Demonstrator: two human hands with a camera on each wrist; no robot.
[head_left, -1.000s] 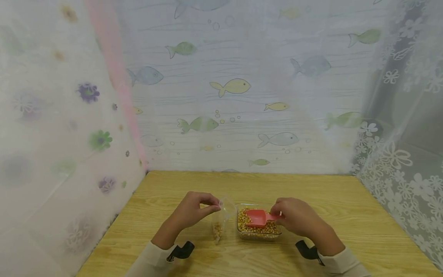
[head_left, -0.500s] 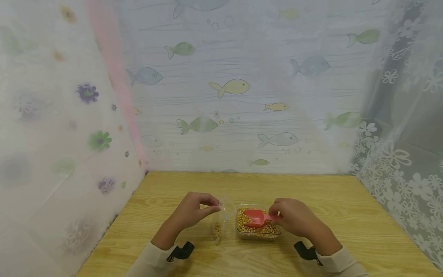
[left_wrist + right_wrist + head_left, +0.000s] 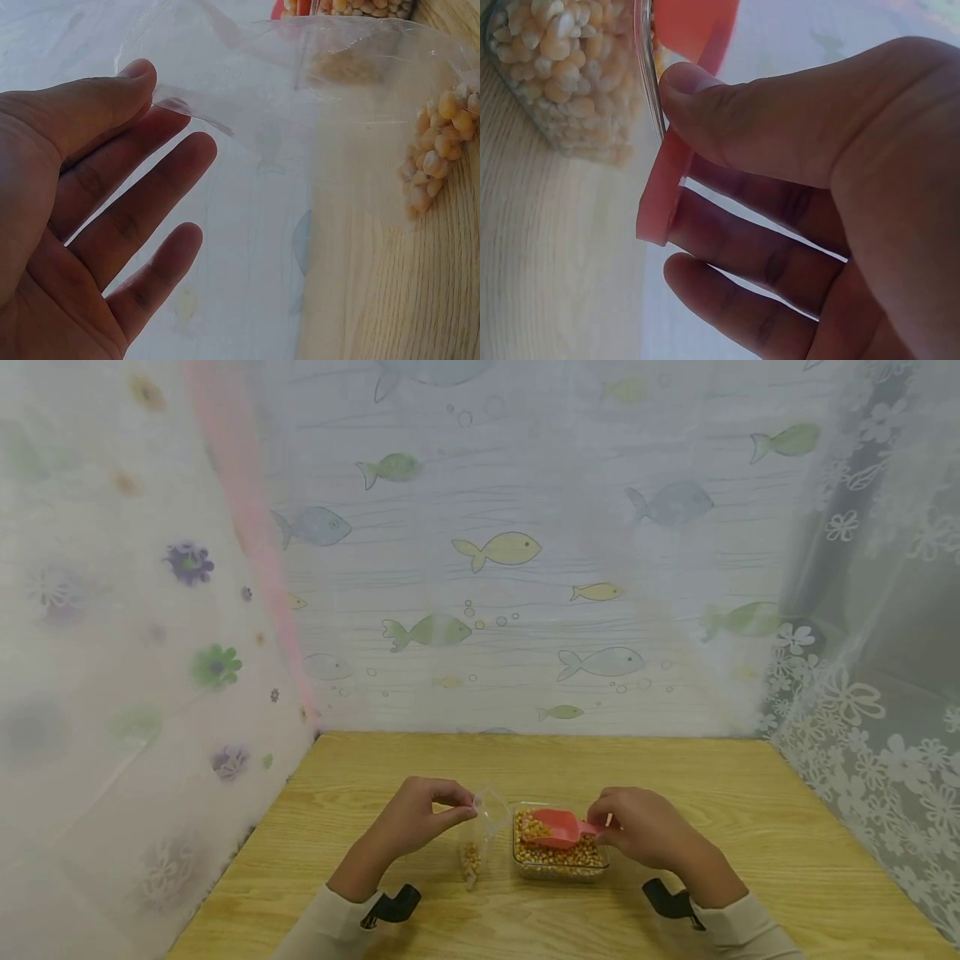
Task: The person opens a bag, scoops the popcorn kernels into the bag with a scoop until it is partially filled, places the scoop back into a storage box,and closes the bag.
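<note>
Two hands are working side by side near the front of the wooden table (image 3: 675, 768). On the left, my left hand (image 3: 420, 818) is pinching the top edge of a small clear plastic bag (image 3: 480, 831) between thumb and forefinger, the other fingers hanging loose, so the mouth is standing open toward the right; in the left wrist view a few corn kernels (image 3: 439, 150) are already lying at the bottom of the bag (image 3: 315, 112). Just beside the bag, on its right, a clear container (image 3: 558, 860) full of kernels is sitting on the table, close to the bag, though I cannot tell whether they touch. My right hand (image 3: 645, 831) is gripping the handle of a red scoop (image 3: 558, 828), thumb on top and fingers curled underneath, as the right wrist view shows (image 3: 667, 187). The scoop's long axis is running left to right, bowl pointing at the bag, resting on or just above the kernels. So the bag's mouth is lying directly left of the scoop, a short way off, and my right hand is the nearer one to the kernels. Bare table is lying open behind and to both sides; curtains are closing it in left, back and right.
</note>
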